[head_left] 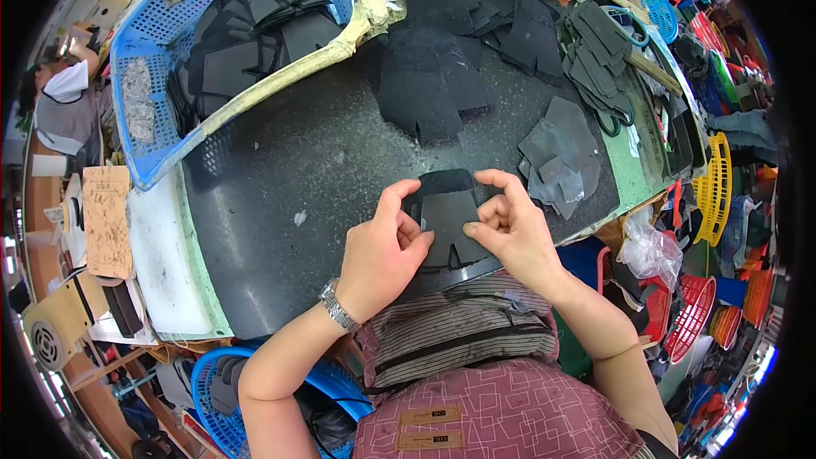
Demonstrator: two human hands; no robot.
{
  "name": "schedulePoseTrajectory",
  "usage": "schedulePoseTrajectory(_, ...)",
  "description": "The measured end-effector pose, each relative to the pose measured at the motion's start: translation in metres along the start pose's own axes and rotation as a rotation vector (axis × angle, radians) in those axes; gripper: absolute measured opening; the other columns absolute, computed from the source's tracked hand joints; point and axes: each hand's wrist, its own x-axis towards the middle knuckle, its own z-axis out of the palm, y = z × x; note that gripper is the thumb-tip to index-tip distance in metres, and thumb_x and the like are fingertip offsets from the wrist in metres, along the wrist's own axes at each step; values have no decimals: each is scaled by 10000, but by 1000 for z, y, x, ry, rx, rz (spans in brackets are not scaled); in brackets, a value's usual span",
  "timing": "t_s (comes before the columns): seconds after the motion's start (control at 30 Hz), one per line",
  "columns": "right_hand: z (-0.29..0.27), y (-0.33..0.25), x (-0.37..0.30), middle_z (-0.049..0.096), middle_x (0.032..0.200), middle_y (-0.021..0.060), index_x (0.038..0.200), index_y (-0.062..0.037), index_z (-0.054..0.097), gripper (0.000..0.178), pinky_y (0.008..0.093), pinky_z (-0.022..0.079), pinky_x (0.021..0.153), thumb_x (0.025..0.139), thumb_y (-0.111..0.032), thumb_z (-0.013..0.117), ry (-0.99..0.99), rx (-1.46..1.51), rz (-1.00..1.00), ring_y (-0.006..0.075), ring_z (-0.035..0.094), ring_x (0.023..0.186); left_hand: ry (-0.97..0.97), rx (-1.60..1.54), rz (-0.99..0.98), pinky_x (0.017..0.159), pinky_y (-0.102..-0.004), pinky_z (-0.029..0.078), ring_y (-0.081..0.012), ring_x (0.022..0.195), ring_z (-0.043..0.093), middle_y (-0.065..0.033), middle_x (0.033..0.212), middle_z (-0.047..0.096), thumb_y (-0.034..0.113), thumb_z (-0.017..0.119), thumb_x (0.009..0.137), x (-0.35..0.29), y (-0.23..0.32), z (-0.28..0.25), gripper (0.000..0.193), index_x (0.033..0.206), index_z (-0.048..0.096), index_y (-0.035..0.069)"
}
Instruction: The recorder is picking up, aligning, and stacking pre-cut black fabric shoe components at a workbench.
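Note:
A dark cut piece [449, 219] with a V-shaped notch at its near edge lies at the front of the black work surface, directly before me. It looks like a smooth grey panel laid over a blacker, fabric-like backing that shows along the far edge. My left hand [380, 248] holds its left side, thumb on the panel and curled index finger at the far left corner. On the opposite side, my right hand [516, 234] pinches the edge, with the thumb on the grey panel and the index finger near the far right corner.
Black fabric pieces [425, 76] pile up at the far middle, with grey cut pieces [595, 55] and thin grey sheets [561, 157] to the right. A blue basket [149, 157] of dark panels stands far left. Below the table sits another blue basket [204, 382]. Scissors [614, 123] lie at right.

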Motion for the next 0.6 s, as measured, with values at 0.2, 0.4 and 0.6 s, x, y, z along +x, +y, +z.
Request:
schedulePoseTrajectory(0.2,2,-2,0,553,764,68,1232,-69,442,528,318,470,592,764,-30,682,16,-340,-120,188,563,622,32,328,162,577,-330,497,-234,571,607,-61,650,600,61,701,734,-2,1,7,523,1211,486,73)
schedulePoseTrajectory(0.4,-15,-22,35,615,958,121,1046,-51,575,274,365,507,726,781,-65,645,262,-564,-638,308,615,859,455,566,762,785,-368,494,-310,929,585,-115,978,606,81,712,725,56,22,-1,372,1074,588,44)
schedulePoseTrajectory(0.6,-38,-32,105,630,1027,140,1081,-45,569,259,395,470,863,821,-51,572,100,-674,-661,326,587,986,669,137,504,662,-346,524,-308,726,655,-152,869,672,47,590,843,91,32,-31,111,930,641,3)
